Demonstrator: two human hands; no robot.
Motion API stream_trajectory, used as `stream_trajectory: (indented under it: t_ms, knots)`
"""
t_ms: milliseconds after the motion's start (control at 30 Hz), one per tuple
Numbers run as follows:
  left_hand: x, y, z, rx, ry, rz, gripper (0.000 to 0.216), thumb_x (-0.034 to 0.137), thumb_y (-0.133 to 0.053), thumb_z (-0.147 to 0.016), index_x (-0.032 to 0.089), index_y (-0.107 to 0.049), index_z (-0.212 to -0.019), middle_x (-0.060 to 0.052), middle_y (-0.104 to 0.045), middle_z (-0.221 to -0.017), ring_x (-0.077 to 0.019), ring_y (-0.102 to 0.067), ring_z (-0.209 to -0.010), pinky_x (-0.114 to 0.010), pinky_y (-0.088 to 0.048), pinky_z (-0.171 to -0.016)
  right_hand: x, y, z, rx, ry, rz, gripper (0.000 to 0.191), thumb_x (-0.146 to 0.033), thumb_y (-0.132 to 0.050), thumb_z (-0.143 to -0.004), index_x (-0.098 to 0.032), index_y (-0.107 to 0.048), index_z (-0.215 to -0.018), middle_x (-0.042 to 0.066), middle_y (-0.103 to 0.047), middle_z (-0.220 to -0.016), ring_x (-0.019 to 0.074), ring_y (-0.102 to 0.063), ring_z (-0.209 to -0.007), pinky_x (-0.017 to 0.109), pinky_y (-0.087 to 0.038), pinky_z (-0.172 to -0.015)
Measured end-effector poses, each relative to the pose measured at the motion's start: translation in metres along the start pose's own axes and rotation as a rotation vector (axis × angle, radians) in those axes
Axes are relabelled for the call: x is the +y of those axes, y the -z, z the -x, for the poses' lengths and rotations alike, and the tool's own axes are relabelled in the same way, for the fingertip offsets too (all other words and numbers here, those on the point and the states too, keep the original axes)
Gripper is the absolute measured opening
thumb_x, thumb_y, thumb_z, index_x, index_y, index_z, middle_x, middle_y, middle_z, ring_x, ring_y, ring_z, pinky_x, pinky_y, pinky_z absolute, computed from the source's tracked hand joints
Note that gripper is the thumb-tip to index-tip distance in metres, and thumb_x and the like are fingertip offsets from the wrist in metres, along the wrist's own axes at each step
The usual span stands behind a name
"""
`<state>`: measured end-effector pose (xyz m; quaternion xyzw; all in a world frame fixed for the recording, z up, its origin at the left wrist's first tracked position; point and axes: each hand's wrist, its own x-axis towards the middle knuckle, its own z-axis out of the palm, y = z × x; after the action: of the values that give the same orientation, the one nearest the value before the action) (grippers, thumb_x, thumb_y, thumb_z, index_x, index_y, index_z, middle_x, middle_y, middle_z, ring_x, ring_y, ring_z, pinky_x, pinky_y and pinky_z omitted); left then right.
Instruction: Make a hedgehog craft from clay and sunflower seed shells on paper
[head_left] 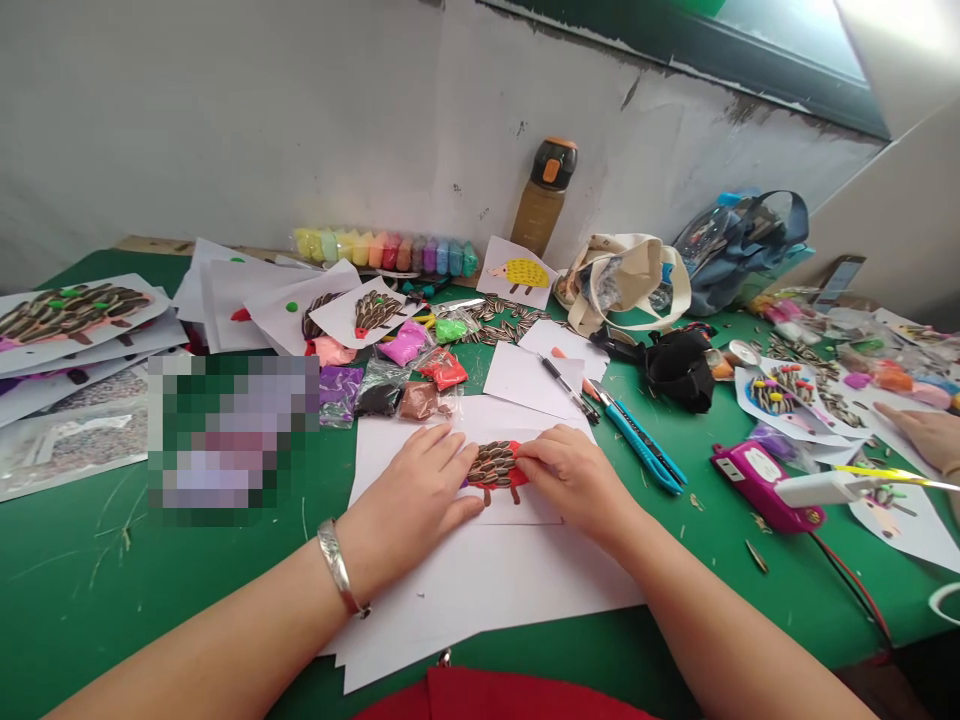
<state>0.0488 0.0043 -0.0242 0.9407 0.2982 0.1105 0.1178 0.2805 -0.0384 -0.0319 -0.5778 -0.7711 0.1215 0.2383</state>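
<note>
A red clay hedgehog covered with striped sunflower seeds [493, 468] lies on a small white card [525, 505], which rests on larger white sheets [480, 590]. My left hand [409, 495] lies flat on the paper at the hedgehog's left side, fingers stretched toward it. A silver bangle [339, 568] circles that wrist. My right hand [574, 478] presses on the hedgehog's right end with its fingertips curled together; what they pinch is hidden.
Small clay bags [409, 375] and loose seeds [499, 322] lie behind the paper. A blue utility knife [645, 445] and pen [566, 385] sit to the right. Finished hedgehog cards [71, 315] pile at left. Another person's hand [926, 435] rests far right by a glue gun [817, 488].
</note>
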Motion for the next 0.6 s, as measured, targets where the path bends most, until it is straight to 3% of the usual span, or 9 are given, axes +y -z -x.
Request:
stream_trajectory:
  t_ms: [167, 267, 433, 600]
  knots:
    - [-0.001, 0.000, -0.001, 0.011, 0.005, 0.020, 0.038, 0.035, -0.062, -0.091, 0.010, -0.058, -0.120, -0.015, -0.061, -0.119, -0.0340, -0.048, -0.122, -0.052, -0.041, -0.108, -0.002, 0.032, -0.034, 0.066, 0.002, 0.120, 0.021, -0.020, -0.055, -0.092, -0.020, -0.072, -0.079, 0.003, -0.066, -0.072, 0.0168, -0.057, -0.072, 0.029, -0.039, -0.071]
    - [0.000, 0.001, -0.001, -0.003, 0.004, 0.022, 0.038, 0.037, -0.060, -0.092, 0.011, -0.059, -0.120, -0.015, -0.061, -0.118, -0.0339, -0.049, -0.122, -0.052, -0.041, -0.108, 0.000, 0.038, -0.072, -0.018, -0.027, 0.258, 0.030, -0.018, -0.048, -0.093, -0.022, -0.071, -0.074, 0.002, -0.065, -0.069, 0.0160, -0.056, -0.070, 0.030, -0.039, -0.076]
    - [0.000, 0.001, 0.000, 0.004, 0.007, 0.007, 0.041, 0.037, -0.061, -0.092, 0.009, -0.059, -0.122, -0.016, -0.062, -0.120, -0.0347, -0.049, -0.121, -0.051, -0.041, -0.107, 0.012, 0.017, -0.136, -0.106, -0.095, 0.435, 0.030, -0.017, -0.044, -0.091, -0.022, -0.074, -0.091, 0.005, -0.070, -0.086, 0.0190, -0.059, -0.080, 0.029, -0.039, -0.072]
    - [0.000, 0.000, 0.001, 0.001, 0.023, -0.002, 0.043, 0.038, -0.063, -0.091, 0.008, -0.059, -0.122, -0.016, -0.062, -0.120, -0.0352, -0.049, -0.122, -0.051, -0.041, -0.108, 0.024, -0.006, -0.171, -0.121, -0.105, 0.531, 0.026, -0.016, -0.048, -0.089, -0.018, -0.074, -0.089, 0.012, -0.070, -0.095, 0.0253, -0.059, -0.092, 0.033, -0.038, -0.077]
